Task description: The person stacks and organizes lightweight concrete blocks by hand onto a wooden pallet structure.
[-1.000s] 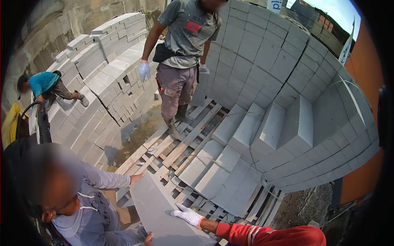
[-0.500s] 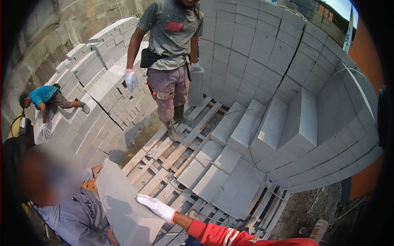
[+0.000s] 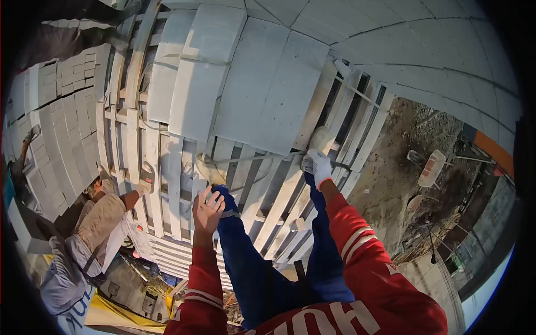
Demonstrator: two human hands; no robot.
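Observation:
My bare left hand (image 3: 206, 212) is raised over the slatted wooden pallets, its fingers spread and nothing in it. It is beside my blue trouser leg (image 3: 237, 237). My right hand (image 3: 319, 166), in a white glove, hangs near my other shin and boot, with its fingers stretched out and no block in it. Just beyond both hands lie flat grey blocks (image 3: 268, 84) on the pallets, with a loose strap (image 3: 245, 160) between the blocks and my boots.
A co-worker (image 3: 92, 234) at the left has a grey block (image 3: 28, 226) beside them. Another person's legs (image 3: 78, 39) show at the top left. Stacked blocks (image 3: 435, 50) rise at the top right. A wheelbarrow (image 3: 432, 167) stands on the dirt at the right.
The view has tilted down to my legs. My gloved right hand has left the co-worker's block and now hangs low. My bare left hand has come into view. The co-worker appears farther away.

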